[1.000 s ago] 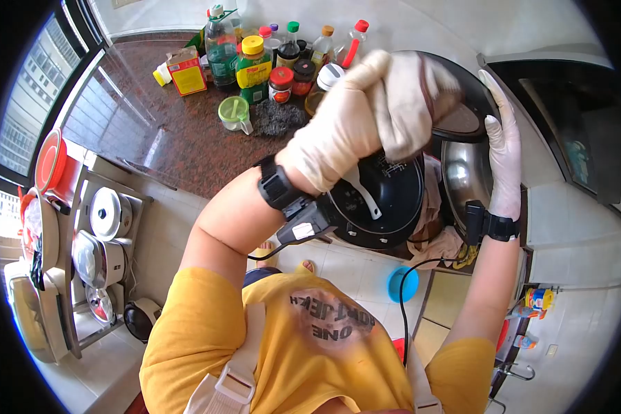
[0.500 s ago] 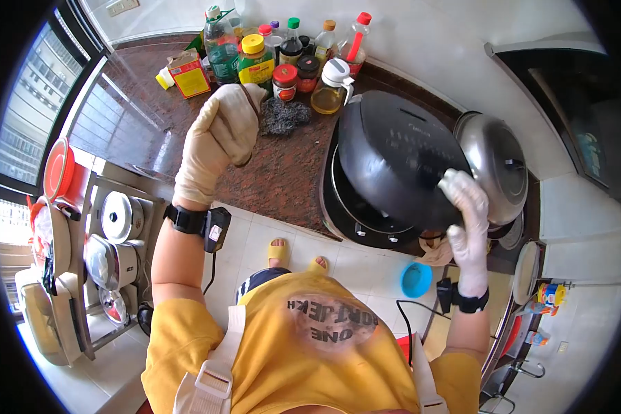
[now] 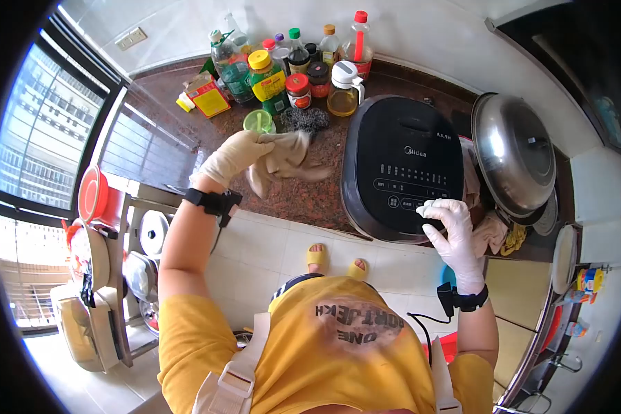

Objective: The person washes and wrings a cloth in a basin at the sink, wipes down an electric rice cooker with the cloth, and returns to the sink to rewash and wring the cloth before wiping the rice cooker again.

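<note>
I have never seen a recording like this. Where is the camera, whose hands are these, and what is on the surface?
There is no robot here: a person works with their own two hands, in pale gloves. The camera is worn on the head and looks forward and down, so the yellow shirt and slippers also show. The left hand holds a limp, greyish cloth over the worktop; I cannot tell whether it touches. The right hand has its fingertips at the near edge of a black Midea cooker, whose top looks closed. To the right of the cooker is a domed metal lid. Beyond the cloth are a dark scrubbing mesh, a green-lidded container, and bottles and jars, including a yellow-capped one.
</note>
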`<state>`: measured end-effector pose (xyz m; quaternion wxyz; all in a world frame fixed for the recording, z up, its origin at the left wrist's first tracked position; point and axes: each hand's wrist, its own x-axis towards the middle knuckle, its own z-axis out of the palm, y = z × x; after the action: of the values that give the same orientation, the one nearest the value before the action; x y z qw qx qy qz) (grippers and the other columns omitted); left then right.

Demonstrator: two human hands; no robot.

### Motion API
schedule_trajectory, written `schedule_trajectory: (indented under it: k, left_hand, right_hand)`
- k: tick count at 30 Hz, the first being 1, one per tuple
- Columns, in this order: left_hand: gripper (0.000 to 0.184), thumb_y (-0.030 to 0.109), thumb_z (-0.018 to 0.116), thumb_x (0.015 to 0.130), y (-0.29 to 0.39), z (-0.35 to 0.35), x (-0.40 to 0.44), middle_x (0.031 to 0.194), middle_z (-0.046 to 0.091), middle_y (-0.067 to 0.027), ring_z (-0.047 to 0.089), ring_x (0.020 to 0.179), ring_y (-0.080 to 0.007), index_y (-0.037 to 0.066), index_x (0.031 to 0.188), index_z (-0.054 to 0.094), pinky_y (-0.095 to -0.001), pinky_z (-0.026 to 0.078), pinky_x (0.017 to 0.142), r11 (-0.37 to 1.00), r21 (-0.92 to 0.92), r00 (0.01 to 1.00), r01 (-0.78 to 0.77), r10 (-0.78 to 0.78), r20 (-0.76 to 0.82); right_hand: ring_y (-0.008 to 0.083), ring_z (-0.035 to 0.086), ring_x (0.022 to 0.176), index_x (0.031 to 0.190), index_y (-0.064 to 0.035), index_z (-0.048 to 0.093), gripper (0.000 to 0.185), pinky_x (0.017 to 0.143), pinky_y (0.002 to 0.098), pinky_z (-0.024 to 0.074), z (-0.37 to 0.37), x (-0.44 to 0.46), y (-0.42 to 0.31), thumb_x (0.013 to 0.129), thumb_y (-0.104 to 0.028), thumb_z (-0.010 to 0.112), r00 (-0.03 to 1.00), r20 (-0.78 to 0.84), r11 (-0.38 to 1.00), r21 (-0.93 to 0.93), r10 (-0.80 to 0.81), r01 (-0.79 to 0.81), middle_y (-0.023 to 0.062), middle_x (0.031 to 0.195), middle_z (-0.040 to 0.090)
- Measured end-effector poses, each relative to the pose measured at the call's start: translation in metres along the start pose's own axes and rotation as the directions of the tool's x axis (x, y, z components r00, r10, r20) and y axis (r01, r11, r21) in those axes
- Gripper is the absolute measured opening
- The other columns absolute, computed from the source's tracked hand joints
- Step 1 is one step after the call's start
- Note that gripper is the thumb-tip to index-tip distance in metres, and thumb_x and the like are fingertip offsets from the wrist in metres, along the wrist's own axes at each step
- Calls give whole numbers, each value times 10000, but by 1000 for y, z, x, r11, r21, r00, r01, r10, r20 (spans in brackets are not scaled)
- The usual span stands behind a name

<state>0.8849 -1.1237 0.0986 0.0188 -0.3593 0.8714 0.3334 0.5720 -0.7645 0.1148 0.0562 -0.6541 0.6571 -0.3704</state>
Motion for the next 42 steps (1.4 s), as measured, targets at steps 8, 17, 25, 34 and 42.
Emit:
schedule_trajectory:
  k: [8,17,25,34,42]
  left_hand:
    - [323,221,619,1007,30,-11,4,1037,699,-28,616,942,-97,3,1241,666,-251,504,844,907,-389,944,-160,25,-329]
    - [444,253,540,1052,245,-19,-41,1261,649,-70,598,1118,-136,7,1422,527,-298,481,988,472,-817,921,-330,353,-168]
    - [851,437,791,759,208,76,25,1441,494,-247,493,1302,-451,51,1443,464,-489,476,1001,779,595,690,-195,540,-481]
    - [977,691,541,862,208,128,-12,1677,138,-188,124,1542,-424,153,1616,229,-621,78,1202,578,513,750,-634,623,225]
    - [994,579,642,895,161,97,66,1629,171,-278,167,1498,-505,29,1585,184,-548,247,1199,751,508,828,-423,548,-120]
  right_hand:
    - [264,618,1016,1002,-137,689,278,898,425,440,5,-5,3,744,-54,753,998,-58,997,-68,-32,28,30,1040,685]
    - [267,621,982,1003,-145,714,281,859,429,457,10,-12,18,737,-91,787,994,-76,996,-25,-84,83,32,1023,679]
    - [265,581,1248,1243,-22,626,297,1092,390,429,-19,-69,77,950,-21,574,868,-434,915,400,240,-53,116,1326,627]
    - [306,245,1528,1545,-78,376,588,1229,413,206,-33,31,122,1005,-171,590,981,-188,978,192,-42,79,163,1617,333]
    - [299,92,1565,1602,-133,253,692,1244,411,136,8,50,149,1004,-179,597,997,-77,963,269,30,-8,144,1679,153]
